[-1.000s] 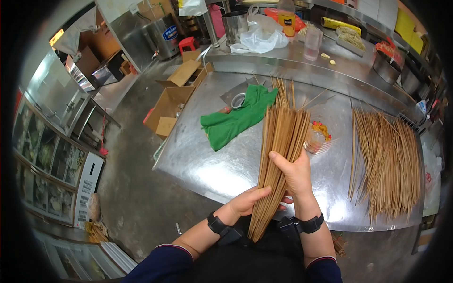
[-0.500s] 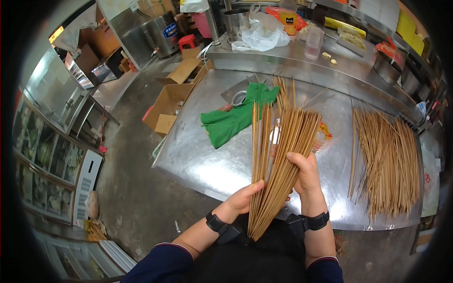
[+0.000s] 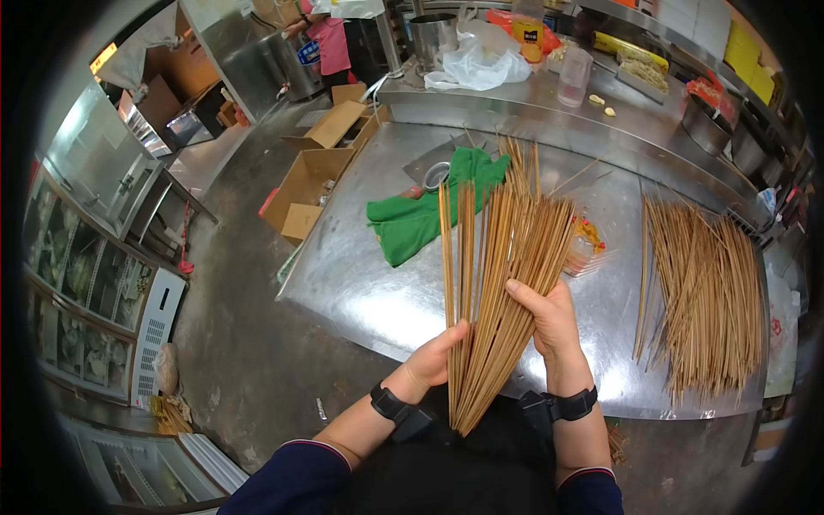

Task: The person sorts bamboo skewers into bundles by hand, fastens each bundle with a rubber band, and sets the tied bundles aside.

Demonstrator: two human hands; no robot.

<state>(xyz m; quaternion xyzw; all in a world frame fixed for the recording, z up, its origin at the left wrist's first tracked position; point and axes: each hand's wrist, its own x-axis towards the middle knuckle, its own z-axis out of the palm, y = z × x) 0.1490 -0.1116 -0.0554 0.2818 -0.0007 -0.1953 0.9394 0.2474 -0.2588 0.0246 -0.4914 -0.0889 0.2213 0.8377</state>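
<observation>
Between my two hands is a fanned bundle of long brown wooden skewers (image 3: 506, 283), their lower ends drawn together in front of my black apron. My left hand (image 3: 435, 354) grips several skewers at the bundle's left side, thumb lying over them. Around the right side my right hand (image 3: 551, 319) is wrapped, its thumb pressed on the front; its other fingers are mostly hidden behind. A large pile of skewers (image 3: 704, 300) lies on the right of the steel table (image 3: 360, 300). More skewers (image 3: 521, 167) lie behind the held bundle.
A green cloth (image 3: 429, 210) and a round metal cup (image 3: 437, 175) lie on the table's far part. An open cardboard box (image 3: 302, 189) stands left of it. The raised back shelf holds a plastic bag (image 3: 481, 60) and a clear cup (image 3: 573, 77). A person in pink (image 3: 330, 43) stands behind.
The bundle has spread wider, with its upper ends fanning to the left. Both hands have shifted slightly left. A person in pink has come into view at the back.
</observation>
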